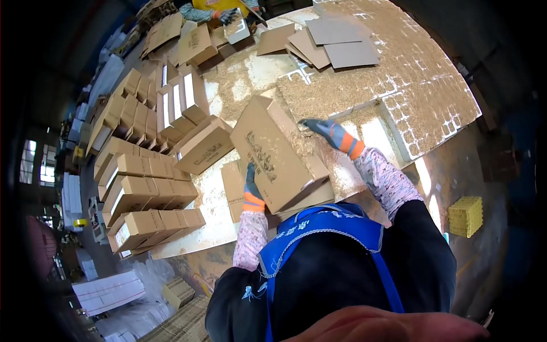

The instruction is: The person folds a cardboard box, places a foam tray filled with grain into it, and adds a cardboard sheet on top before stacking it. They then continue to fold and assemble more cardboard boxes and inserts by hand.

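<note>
A printed brown cardboard box (pixel 268 154) is tilted up in front of my body, its open side turned to the right. Brown crumbly filling shows along that side. My left hand (pixel 251 191), in a grey and orange glove, grips the box's lower left edge; part of its fingers is hidden by the box. My right hand (pixel 336 137), gloved alike, is stretched out flat beside the open side, over the loose brown filling (pixel 319 100). Its fingers hold nothing. Another cardboard piece (pixel 232 188) lies under and left of the box.
Rows of closed boxes (pixel 154 194) stand on the left of the table. Flat grey-brown boards (pixel 342 40) lie at the back. White lattice trays (pixel 424 122) full of filling cover the right. Across the table, a co-worker's gloved hand (pixel 228 15) is at another box. A yellow block (pixel 465 216) sits lower right.
</note>
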A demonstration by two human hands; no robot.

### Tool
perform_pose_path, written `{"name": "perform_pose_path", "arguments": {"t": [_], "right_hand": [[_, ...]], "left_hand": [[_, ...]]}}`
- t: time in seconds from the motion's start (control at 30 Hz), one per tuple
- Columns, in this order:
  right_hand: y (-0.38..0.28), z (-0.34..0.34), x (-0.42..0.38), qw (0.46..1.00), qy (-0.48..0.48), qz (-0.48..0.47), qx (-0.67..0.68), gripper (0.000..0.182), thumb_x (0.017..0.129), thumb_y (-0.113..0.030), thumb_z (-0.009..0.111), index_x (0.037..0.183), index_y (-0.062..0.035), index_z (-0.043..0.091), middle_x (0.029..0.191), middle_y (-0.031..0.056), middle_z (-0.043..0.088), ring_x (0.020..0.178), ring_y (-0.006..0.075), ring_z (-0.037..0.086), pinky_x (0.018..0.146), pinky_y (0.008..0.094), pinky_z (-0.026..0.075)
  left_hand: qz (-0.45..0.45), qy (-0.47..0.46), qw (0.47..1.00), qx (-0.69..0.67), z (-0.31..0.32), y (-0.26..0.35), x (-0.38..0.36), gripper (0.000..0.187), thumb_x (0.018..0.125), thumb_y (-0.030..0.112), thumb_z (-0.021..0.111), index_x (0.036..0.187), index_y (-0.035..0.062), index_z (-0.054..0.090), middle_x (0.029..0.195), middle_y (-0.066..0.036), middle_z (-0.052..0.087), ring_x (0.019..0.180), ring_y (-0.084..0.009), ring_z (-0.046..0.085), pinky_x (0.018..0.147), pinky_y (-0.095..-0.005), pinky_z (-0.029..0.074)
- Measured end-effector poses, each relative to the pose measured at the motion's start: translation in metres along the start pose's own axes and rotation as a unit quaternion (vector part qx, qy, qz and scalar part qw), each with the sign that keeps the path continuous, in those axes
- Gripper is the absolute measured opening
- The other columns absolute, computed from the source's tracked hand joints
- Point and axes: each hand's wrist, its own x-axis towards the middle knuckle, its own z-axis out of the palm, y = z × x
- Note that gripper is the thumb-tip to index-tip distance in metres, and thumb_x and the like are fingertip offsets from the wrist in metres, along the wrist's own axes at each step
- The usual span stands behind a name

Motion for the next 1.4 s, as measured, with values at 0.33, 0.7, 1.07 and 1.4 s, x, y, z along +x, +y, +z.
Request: {"name": "perform_pose_path", "arguments": {"t": [0.33,0.7,1.07,1.4], "right_hand": [[0.141,-0.221,0.113,0.712,0.135,0.292,-0.624,0.034,0.083,-0.03,0.046,0.111,-0.0245,0.063,0.149,0.0065,0.02,0.136,0.0318,0.018,0.107,0.0489,0.021],[0.035,-0.181,0.054,0.804,0.109,-0.07,-0.581,0.037,0.082,-0.005,0.049,0.119,-0.0073,0.053,0.135,0.0104,0.043,0.123,0.0271,0.042,0.103,0.0366,0.032],[-0.003,-0.05,-0.003,0.935,0.23,0.027,0.268,0.057,0.081,0.008,0.051,0.135,-0.0027,0.036,0.124,0.0146,0.051,0.11,0.0186,0.051,0.092,0.0267,0.042],[-0.007,-0.012,-0.033,0.966,0.126,0.081,0.209,0.053,0.08,0.007,0.052,0.131,-0.0018,0.041,0.118,0.0148,0.055,0.103,0.018,0.055,0.086,0.026,0.046]], "left_hand": [[0.049,0.163,0.981,0.089,0.014,-0.014,-0.041,0.05,0.093,0.036,0.043,0.132,0.004,0.04,0.124,-0.011,0.052,0.11,-0.025,0.052,0.093,-0.0374,0.044],[0.094,0.234,0.945,0.21,-0.008,-0.024,-0.036,0.044,0.093,0.029,0.044,0.126,0.0009,0.044,0.114,-0.009,0.057,0.096,-0.0161,0.057,0.081,-0.0283,0.048],[0.108,0.144,0.969,0.17,-0.036,-0.018,-0.04,0.043,0.094,0.03,0.042,0.127,0.0029,0.046,0.119,-0.01,0.056,0.106,-0.021,0.055,0.09,-0.0335,0.047],[0.117,0.144,0.959,0.215,-0.013,-0.024,-0.041,0.044,0.089,0.032,0.054,0.123,0.0047,0.05,0.108,-0.008,0.06,0.093,-0.017,0.06,0.078,-0.029,0.05]]}}
